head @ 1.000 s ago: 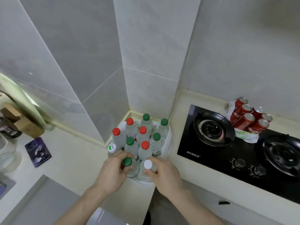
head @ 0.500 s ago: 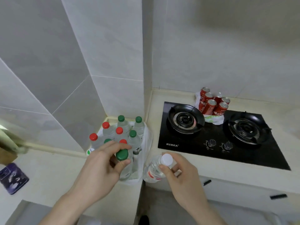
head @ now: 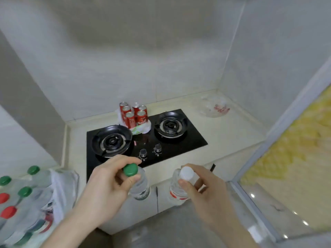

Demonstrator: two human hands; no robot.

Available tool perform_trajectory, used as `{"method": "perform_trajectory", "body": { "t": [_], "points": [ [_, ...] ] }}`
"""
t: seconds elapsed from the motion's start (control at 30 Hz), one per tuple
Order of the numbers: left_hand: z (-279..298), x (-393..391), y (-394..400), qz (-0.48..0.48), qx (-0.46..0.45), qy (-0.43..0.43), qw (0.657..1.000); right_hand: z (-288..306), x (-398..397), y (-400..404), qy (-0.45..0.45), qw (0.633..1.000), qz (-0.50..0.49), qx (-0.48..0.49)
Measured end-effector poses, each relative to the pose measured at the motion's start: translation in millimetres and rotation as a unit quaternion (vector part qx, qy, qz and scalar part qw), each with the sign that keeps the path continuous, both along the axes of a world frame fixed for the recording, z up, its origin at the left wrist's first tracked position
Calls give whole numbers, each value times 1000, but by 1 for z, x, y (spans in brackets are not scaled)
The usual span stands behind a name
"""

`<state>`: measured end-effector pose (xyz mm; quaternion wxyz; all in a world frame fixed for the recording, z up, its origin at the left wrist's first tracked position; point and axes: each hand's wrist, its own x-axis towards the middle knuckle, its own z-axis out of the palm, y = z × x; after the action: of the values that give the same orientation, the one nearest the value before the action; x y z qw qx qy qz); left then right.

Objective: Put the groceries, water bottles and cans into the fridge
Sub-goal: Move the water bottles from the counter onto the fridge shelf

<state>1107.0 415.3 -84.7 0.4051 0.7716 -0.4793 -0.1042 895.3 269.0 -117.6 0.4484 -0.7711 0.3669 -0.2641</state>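
- The counter (head: 223, 138) runs along the far walls and turns a corner at the left.
- The black stove (head: 188, 140) sits in the counter, with two burners and two knobs.
- A plastic bag (head: 60, 194) stands on the counter at the near left. It is full of bottles (head: 25, 192) with green and red caps.
- The left hand (head: 105, 187) is held in the air in front of the stove. Its fingers and thumb pinch the neck of a green-cap bottle (head: 141, 187), which hangs down from the hand.
- The right hand (head: 206, 188) is just to the right, also in the air. Its fingers and thumb pinch the neck of a white-cap bottle (head: 176, 192), which hangs down too.
- Six red cans (head: 133, 115) stand close together on a white bag at the far edge of the stove, between the burners.
- A thin clear bag (head: 214, 109) with red print lies on the counter at the far right.
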Motion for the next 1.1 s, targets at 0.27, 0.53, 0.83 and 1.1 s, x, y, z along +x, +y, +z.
{"method": "perform_trajectory", "body": {
  "t": [0.27, 0.53, 0.83, 1.1],
  "points": [
    [12, -103, -141, -179, -28, -7, 983, 12, -130, -66, -24, 985, -170, -33],
    [22, -208, -264, -359, -13, 7, 933, 26, -240, -93, -12, 940, -338, -51],
    [14, -319, -397, -536, 20, 39, 843, 32, -324, -133, 21, 855, -515, -65],
    [18, -413, -495, -673, 22, 11, 739, 49, -369, -163, 32, 755, -651, -72]
  ]
}}
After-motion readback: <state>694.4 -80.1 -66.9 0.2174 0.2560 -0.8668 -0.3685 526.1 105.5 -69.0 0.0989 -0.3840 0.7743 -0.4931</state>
